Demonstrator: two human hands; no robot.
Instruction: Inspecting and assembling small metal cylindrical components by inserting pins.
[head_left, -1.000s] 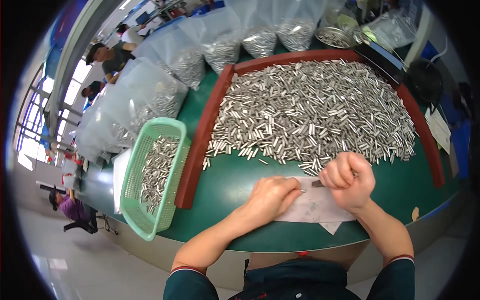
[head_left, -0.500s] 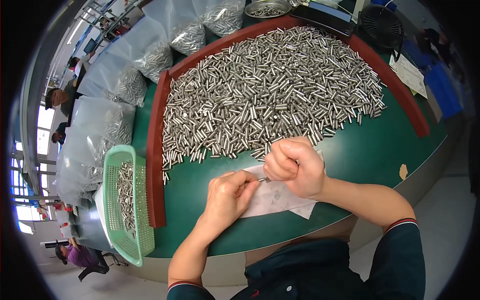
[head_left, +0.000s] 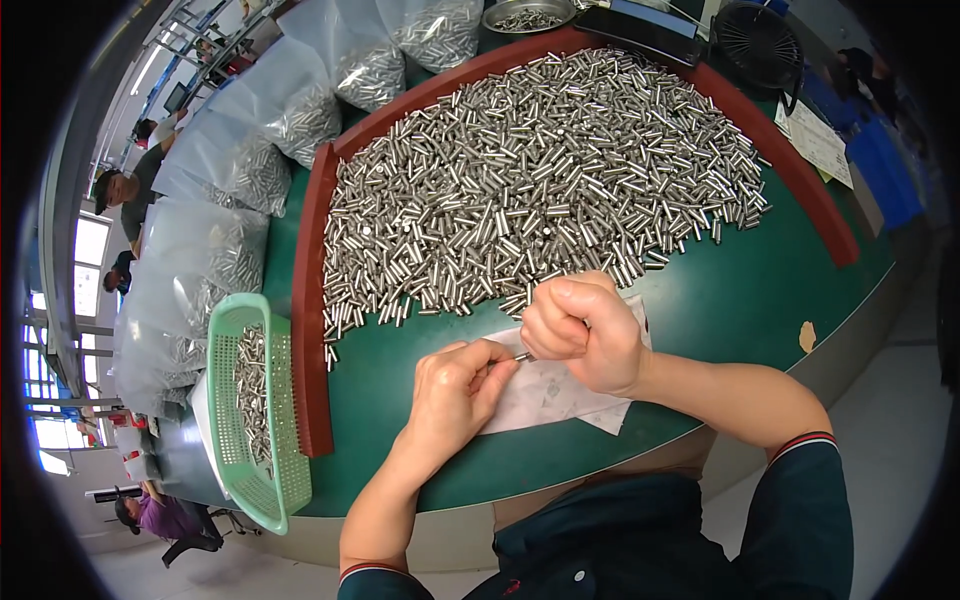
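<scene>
A small shiny metal pin [head_left: 523,357] is pinched between the thumb and forefinger of my left hand [head_left: 452,392]. Its far end points to the right and reaches my right hand [head_left: 588,330], which is curled into a fist. Whatever the right fingers hold is hidden inside the fist. Under both hands lies a whitish, smudged cloth or paper sheet [head_left: 545,398] on the green tabletop [head_left: 740,300]. Just beyond the hands spreads a large heap of similar metal pins [head_left: 540,180].
Dark red rails [head_left: 312,300] border the heap. To the left stand a light green basket [head_left: 290,480] of pins and several clear bags [head_left: 265,175] of pins. A metal bowl [head_left: 528,18], a phone-like black device [head_left: 640,35] and a black fan [head_left: 757,50] sit at the back.
Both hands keep nearly the same pose around the pin. The whole view has shifted very slightly. In the left background a person's arm and body have moved a little.
</scene>
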